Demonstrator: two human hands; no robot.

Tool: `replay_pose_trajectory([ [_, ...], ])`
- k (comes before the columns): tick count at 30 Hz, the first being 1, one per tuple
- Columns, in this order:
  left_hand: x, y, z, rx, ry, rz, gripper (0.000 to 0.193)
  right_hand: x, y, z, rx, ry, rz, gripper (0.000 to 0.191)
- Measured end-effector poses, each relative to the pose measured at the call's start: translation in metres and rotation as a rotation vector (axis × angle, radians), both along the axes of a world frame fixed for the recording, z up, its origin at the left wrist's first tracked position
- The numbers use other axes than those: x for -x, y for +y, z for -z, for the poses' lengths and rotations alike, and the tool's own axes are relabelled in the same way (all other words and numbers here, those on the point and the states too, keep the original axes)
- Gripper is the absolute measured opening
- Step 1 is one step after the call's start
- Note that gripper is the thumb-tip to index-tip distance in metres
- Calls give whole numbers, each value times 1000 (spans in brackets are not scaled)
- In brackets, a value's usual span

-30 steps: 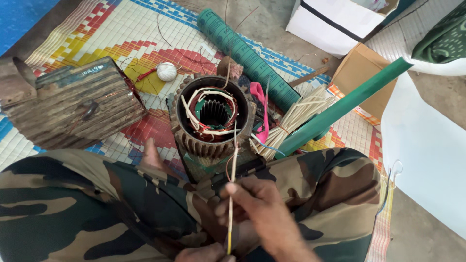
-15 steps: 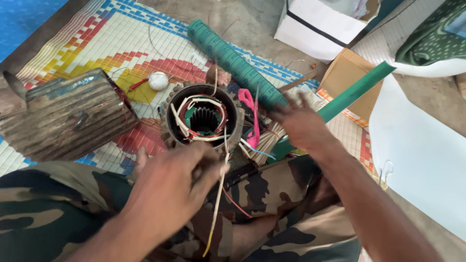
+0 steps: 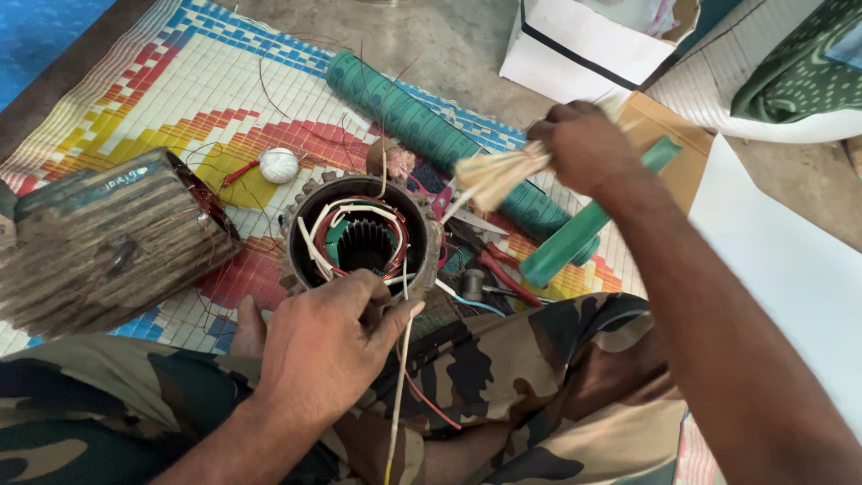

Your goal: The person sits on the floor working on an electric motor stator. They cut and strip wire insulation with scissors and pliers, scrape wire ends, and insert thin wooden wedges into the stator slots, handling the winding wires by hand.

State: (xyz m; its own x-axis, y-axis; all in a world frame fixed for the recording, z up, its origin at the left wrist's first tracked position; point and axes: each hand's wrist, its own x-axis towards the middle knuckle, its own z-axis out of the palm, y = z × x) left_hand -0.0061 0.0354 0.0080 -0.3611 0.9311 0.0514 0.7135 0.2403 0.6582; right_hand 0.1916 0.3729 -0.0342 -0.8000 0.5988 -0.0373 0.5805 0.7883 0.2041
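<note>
Seated on the bright woven floor mat [image 3: 135,108], I steady the round grey motor stator with its copper windings [image 3: 359,238] on my lap, left hand [image 3: 328,346] clamped over its near rim; best kept braced so nothing shifts. My right hand [image 3: 584,144], raised above the long green roll [image 3: 422,121], has its fingers closed round a pale bundle of thin sticks [image 3: 494,175]

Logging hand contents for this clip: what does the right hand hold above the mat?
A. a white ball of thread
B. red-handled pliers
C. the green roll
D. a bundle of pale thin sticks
D: the right hand grips a bundle of pale thin sticks raised above the mat, while the left hand rests on the motor stator.
</note>
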Motion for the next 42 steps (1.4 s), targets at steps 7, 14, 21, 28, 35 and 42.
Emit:
replay_pose_trajectory([
  [7,0,-4,6,-11,-33,-21,29,33,-16,36,111,504,-209,55],
  [14,0,-5,1,131,18,-71,28,-15,-49,30,591,469,277,19],
  [21,1,-4,-2,235,77,-60,24,-61,-87,88,593,-371,329,22],
  [28,2,-2,-2,267,61,-64,26,-16,-70,124,482,232,398,26],
  [35,-1,-1,-5,204,80,-107,28,19,-69,147,474,342,768,30],
  [42,-2,-8,3,-107,30,-115,20,12,-59,146,580,569,853,42],
])
